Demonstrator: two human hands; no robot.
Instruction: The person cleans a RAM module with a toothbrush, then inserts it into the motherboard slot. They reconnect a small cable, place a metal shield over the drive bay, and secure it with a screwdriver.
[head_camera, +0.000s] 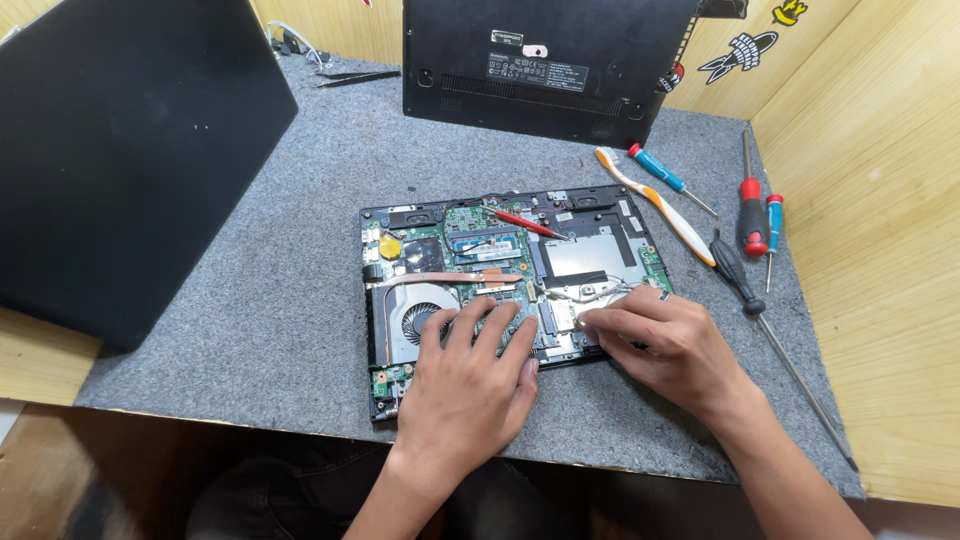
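An opened laptop base (400, 222) lies on a grey felt mat, its green circuit board, copper heat pipe and round fan (418, 318) exposed. My left hand (470, 385) rests flat on the board's near edge, fingers spread beside the fan. My right hand (665, 345) presses its fingertips onto a small silver part (562, 316) at the lower right of the board, with thin wires running past it. A red-handled tool (520, 222) lies across the upper board. Whether the right fingers pinch anything is hidden.
The laptop's black bottom cover (545, 60) leans at the back. A large black panel (120, 150) stands left. Screwdrivers (752, 215), a long black one (740, 275) and an orange-white toothbrush (655, 200) lie right. Wooden walls (880, 200) border the mat. Tweezers (355, 77) lie at the far back.
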